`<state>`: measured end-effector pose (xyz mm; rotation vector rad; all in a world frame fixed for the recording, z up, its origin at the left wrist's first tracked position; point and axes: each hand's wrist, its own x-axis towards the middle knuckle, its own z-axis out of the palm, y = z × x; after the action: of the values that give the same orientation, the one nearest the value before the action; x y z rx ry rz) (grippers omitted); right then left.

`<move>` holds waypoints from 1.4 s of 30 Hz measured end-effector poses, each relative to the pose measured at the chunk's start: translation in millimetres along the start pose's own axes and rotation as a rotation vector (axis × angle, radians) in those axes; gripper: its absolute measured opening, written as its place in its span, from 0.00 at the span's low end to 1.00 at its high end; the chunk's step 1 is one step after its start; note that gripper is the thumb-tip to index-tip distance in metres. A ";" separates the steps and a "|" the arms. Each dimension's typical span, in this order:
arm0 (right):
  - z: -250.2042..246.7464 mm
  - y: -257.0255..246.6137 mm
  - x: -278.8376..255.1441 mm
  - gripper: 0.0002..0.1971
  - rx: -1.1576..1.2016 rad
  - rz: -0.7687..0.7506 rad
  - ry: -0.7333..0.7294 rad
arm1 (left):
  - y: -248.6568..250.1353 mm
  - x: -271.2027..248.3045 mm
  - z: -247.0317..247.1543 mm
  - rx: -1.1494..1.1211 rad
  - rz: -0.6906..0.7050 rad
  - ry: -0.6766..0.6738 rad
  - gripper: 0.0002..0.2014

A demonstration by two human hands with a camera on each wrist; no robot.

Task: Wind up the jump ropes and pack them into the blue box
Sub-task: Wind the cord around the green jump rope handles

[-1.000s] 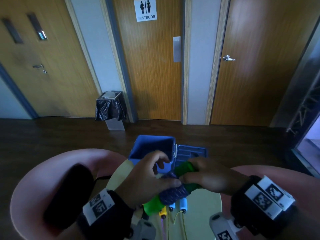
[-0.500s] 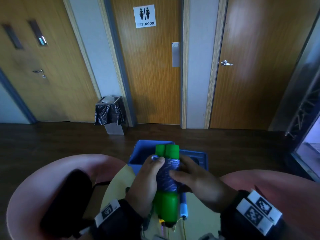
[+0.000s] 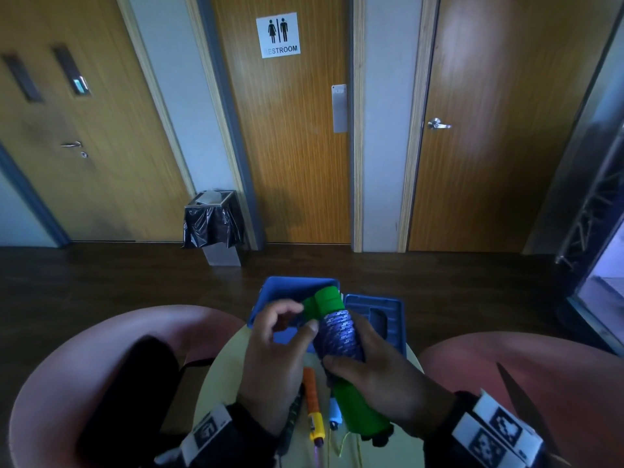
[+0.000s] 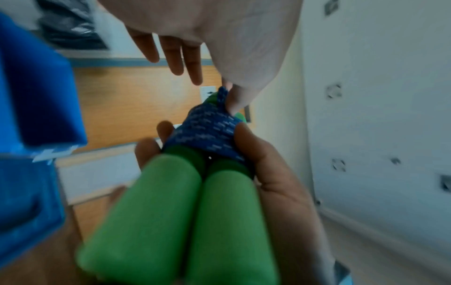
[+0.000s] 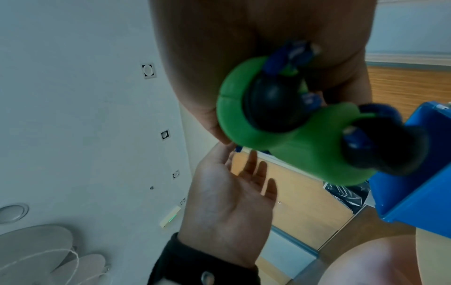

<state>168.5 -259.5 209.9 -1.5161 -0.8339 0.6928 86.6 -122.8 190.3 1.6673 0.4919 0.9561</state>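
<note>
Wound jump rope (image 3: 339, 336): two green foam handles side by side, bound at the middle by turns of blue patterned cord; held in the air, tilted, its far end over the blue box and its near end toward the person.
Handle ends (image 5: 275, 108): black caps, seen end-on in the right wrist view, with blue cord at each.
Right hand (image 3: 378, 373): fingers and thumb curled round the corded middle of the bundle; thumb across the near face, fingers behind it.
Left hand (image 3: 273, 352): thumb tip pressed to the edge of the cord turns, where a short cord end stands up against the thumb (image 4: 238, 100); the other fingers (image 4: 171, 57) spread, loosely bent, touching nothing.
Blue box (image 3: 270, 295): open, just beyond the fingertips of both hands; its lid (image 3: 388, 319) lies back beside the right fingers.
Orange-handled rope (image 3: 312, 396): on the table beneath the left palm, a yellow tip at its near end; a light blue handle (image 3: 334, 412) beside it, partly hidden by the green bundle.
Table (image 3: 216, 383): round, pale yellow, beneath both wrists.
Chairs (image 3: 84, 359): pink, curved, one outside each wrist.
Background: wooden doors, a restroom sign (image 3: 278, 34), a bin with a black liner (image 3: 212, 224).
</note>
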 end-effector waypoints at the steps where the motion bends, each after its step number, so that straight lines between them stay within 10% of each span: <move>1: -1.6 -0.6 -1.8 0.21 -0.037 0.006 -0.005 | 2.5 -0.5 -3.8 0.142 0.157 -0.013 0.06; 5: -4.1 -5.3 -6.2 0.20 -0.124 -0.008 -0.006 | 2.3 1.7 -12.9 0.598 0.555 -0.066 0.03; 12: 0.2 -12.5 -2.9 0.17 -0.177 -0.101 0.069 | 2.5 4.0 -2.8 0.567 0.527 0.024 0.05; 19: 3.2 -9.1 0.6 0.16 -0.308 -0.153 0.195 | 5.3 -6.1 10.7 0.404 0.337 0.007 0.12; 32: 10.6 -3.3 -3.2 0.42 -1.046 -0.135 0.258 | 24.1 -14.7 31.3 -0.354 -0.269 -0.095 0.17; 42: 10.5 16.4 5.4 0.40 -1.406 -0.121 0.353 | 18.3 -9.5 36.5 -0.332 -0.396 -0.079 0.11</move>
<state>164.8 -249.6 192.6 -2.6578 -1.1823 -0.4314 107.3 -157.6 201.5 1.2429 0.5520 0.6366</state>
